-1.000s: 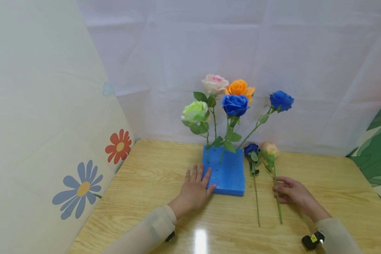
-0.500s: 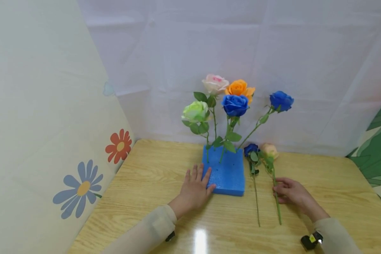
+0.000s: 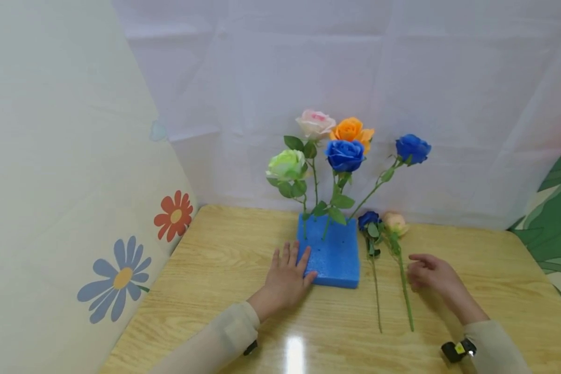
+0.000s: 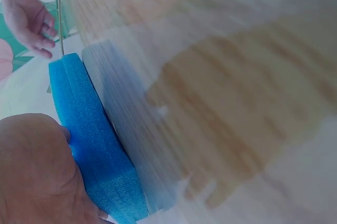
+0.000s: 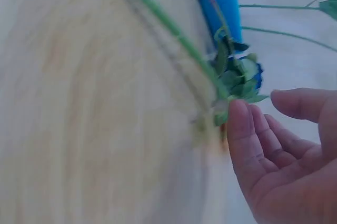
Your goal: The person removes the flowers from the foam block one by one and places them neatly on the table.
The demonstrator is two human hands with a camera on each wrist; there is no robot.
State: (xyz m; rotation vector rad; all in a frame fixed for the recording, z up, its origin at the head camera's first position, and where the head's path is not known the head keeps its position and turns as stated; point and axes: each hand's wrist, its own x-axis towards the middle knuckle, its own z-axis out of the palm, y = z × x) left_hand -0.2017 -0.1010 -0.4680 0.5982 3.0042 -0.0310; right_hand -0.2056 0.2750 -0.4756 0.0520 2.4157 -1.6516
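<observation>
My left hand (image 3: 287, 280) lies with fingers spread on the table, its index finger and thumb over the left edge of a blue foam block (image 3: 336, 259). In the left wrist view the palm is against the side of the foam block (image 4: 100, 140). My right hand (image 3: 432, 278) is just right of a peach rose (image 3: 396, 223) lying on the table, apart from its green stem (image 3: 405, 291). In the right wrist view the thumb and fingers of the right hand (image 5: 284, 155) are parted, with nothing between them. A dark blue rose (image 3: 369, 221) lies left of the peach one.
Upright in the foam stand a pink-white rose (image 3: 315, 123), an orange rose (image 3: 352, 130), a blue rose (image 3: 345, 156) and a pale green rose (image 3: 286, 165). Another blue rose (image 3: 412, 149) leans right. A white cloth (image 3: 262, 78) hangs behind the wooden table (image 3: 224, 249).
My right hand has let go of the peach rose's stem and drawn slightly right. The rose has shifted a little to the left on the table. My left hand has not moved.
</observation>
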